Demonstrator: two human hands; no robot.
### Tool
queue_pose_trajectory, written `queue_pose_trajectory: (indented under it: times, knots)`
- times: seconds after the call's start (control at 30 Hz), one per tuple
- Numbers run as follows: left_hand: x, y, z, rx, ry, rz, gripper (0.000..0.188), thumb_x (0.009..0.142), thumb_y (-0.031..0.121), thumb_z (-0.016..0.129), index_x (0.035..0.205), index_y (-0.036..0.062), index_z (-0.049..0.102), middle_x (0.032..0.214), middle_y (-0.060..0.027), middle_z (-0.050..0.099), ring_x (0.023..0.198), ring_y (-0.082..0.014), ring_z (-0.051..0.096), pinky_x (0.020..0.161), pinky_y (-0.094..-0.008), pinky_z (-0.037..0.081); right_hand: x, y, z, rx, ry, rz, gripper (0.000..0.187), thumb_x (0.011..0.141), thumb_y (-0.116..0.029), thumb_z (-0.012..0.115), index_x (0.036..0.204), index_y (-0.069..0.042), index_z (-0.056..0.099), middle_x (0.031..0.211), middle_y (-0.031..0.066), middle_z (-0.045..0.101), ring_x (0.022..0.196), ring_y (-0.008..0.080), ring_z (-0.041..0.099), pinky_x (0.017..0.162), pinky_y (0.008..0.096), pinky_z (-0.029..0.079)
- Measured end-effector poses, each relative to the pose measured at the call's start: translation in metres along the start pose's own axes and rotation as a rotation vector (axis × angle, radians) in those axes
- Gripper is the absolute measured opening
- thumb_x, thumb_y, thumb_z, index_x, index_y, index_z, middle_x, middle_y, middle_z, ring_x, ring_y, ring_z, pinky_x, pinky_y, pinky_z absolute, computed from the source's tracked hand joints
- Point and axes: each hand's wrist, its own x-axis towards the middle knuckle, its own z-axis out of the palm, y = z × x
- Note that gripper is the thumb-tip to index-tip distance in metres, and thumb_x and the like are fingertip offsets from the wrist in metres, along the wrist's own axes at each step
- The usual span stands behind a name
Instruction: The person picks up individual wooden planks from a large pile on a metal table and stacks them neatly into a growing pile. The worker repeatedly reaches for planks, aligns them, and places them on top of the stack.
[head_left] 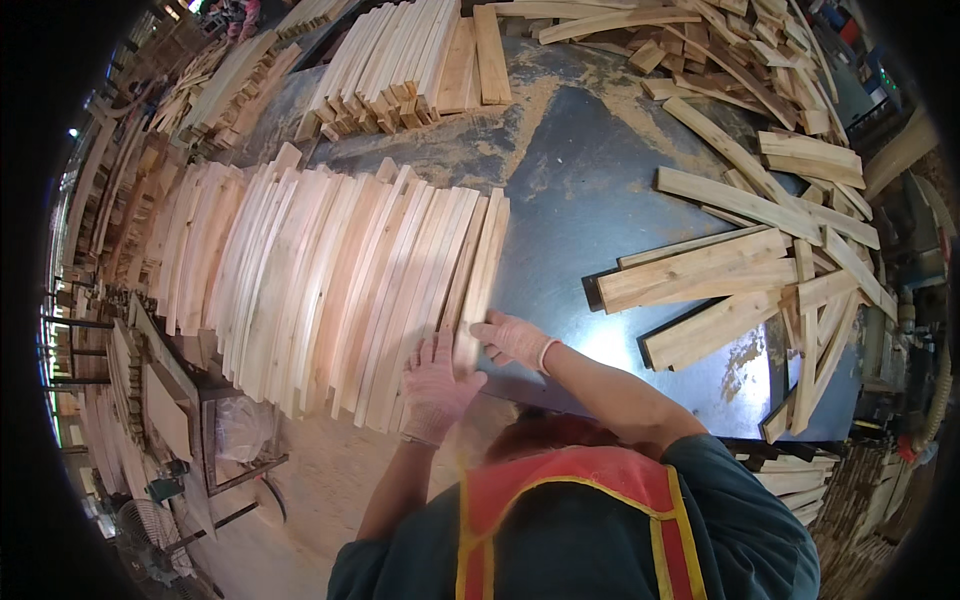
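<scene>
Planks (335,280) of pale, straight-edged wood stand packed in a row at the left of a dark, glossy tabletop (560,180) streaked with sawdust (535,115). Fingers extended, the knit-gloved left hand (440,392) lies on their near ends, while the gloved right hand (517,342) touches the row's rightmost plank (487,265), whether gripping I cannot tell. Loose, rough-grained boards (700,270) lie crisscrossed at right, and a caged fan (150,530) stands on the workshop's left.

A red vest (580,480) with yellow edging covers a dark green short-sleeved shirt (755,515); the gloves (440,395) are pale pink cloth.

Gloved right fingers (482,331) touch the outermost plank (490,263) (left fingers (428,352) near)
</scene>
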Motion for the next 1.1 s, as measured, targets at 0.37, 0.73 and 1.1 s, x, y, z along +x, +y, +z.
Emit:
queue_pose_trajectory:
  times: [0.37, 0.73, 1.1]
  knots:
    - [0.035, 0.032, 0.029, 0.359, 0.248, 0.273, 0.092, 0.083, 0.044, 0.078, 0.162, 0.0113, 0.043, 0.163, -0.0155, 0.042, 0.153, -0.0389, 0.035, 0.126, -0.0548, 0.028, -0.190, 0.015, -0.162, 0.561, 0.163, -0.361, 0.045, 0.105, -0.026, 0.066, 0.145, -0.004, 0.060, 0.085, 0.0021, 0.058, 0.074, 0.0137, 0.051, 0.072, 0.0270, 0.047]
    - [0.133, 0.275, 0.085, 0.355, -0.090, 0.729, 0.105, 0.080, 0.058, 0.080, 0.163, 0.0098, 0.038, 0.159, -0.0152, 0.045, 0.152, -0.0361, 0.036, 0.124, -0.0514, 0.029, -0.358, 0.082, -0.479, -0.859, 1.508, 0.040, 0.084, 0.089, -0.019, 0.075, 0.164, -0.011, 0.039, 0.158, 0.0177, 0.053, 0.144, 0.0390, 0.052, 0.118, 0.0442, 0.044]
    - [0.136, 0.313, 0.086, 0.457, -0.170, 0.648, 0.090, 0.086, 0.038, 0.075, 0.164, 0.0119, 0.039, 0.130, -0.0149, 0.060, 0.117, -0.0332, 0.061, 0.101, -0.0491, 0.046, -0.283, -0.046, -0.514, -1.402, 0.710, 0.413, 0.061, 0.093, -0.035, 0.074, 0.149, -0.018, 0.057, 0.149, 0.0132, 0.063, 0.137, 0.0340, 0.060, 0.114, 0.0471, 0.046]
